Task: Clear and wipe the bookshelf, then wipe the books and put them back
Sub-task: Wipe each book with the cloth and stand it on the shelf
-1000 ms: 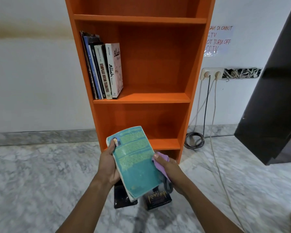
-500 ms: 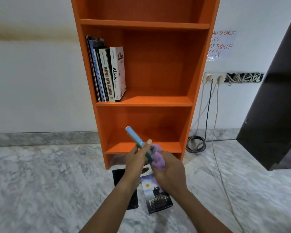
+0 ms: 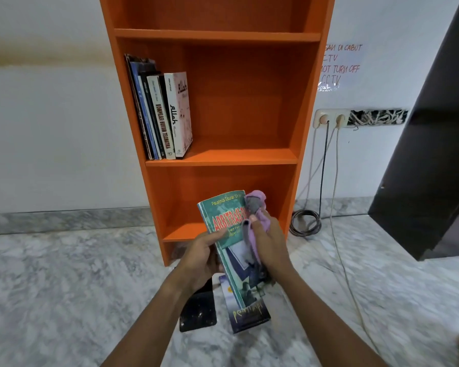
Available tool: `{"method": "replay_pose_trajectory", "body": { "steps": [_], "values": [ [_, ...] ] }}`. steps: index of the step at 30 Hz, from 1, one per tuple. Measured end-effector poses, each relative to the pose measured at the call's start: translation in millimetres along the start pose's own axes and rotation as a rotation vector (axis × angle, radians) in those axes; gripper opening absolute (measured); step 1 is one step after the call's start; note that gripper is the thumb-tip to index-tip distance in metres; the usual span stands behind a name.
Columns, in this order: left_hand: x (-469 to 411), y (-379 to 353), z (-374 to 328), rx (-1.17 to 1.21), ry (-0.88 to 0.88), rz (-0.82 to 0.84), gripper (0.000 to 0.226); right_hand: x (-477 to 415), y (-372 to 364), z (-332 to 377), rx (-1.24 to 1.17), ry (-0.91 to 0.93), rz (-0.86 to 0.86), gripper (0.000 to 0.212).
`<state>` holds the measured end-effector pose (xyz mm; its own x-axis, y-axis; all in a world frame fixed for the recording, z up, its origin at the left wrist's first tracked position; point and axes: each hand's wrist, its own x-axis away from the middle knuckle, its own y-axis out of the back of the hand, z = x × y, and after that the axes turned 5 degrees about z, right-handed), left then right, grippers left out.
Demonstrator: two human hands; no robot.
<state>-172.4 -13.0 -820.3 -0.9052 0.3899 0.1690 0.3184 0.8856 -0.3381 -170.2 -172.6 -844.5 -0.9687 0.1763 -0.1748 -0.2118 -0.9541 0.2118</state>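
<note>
At lower centre, the left hand (image 3: pixel 202 258) grips a green book (image 3: pixel 227 234); the right hand (image 3: pixel 272 250) presses a purple cloth (image 3: pixel 255 221) against its cover.

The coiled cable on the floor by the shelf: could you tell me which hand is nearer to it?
Right. The right hand wipes just left of the coiled cable; the left hand sits farther left, behind the green book.

A teal paperback (image 3: pixel 229 242) stood tilted, front cover up, a lilac cloth (image 3: pixel 255 221) pressed on its 3 o'clock edge. The orange bookshelf (image 3: pixel 217 102) rose at 12 o'clock, shelved books (image 3: pixel 161 115) upright at its left wall. Two dark books (image 3: pixel 223 311) lay flat at 6 o'clock.
</note>
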Motion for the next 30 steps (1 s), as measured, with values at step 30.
{"method": "replay_pose_trajectory", "body": {
  "steps": [30],
  "values": [
    [-82,36,-159,-0.643,-0.503,-0.397,0.012,-151,-1,120,0.105,0.280,-0.360,0.023]
  ]
}}
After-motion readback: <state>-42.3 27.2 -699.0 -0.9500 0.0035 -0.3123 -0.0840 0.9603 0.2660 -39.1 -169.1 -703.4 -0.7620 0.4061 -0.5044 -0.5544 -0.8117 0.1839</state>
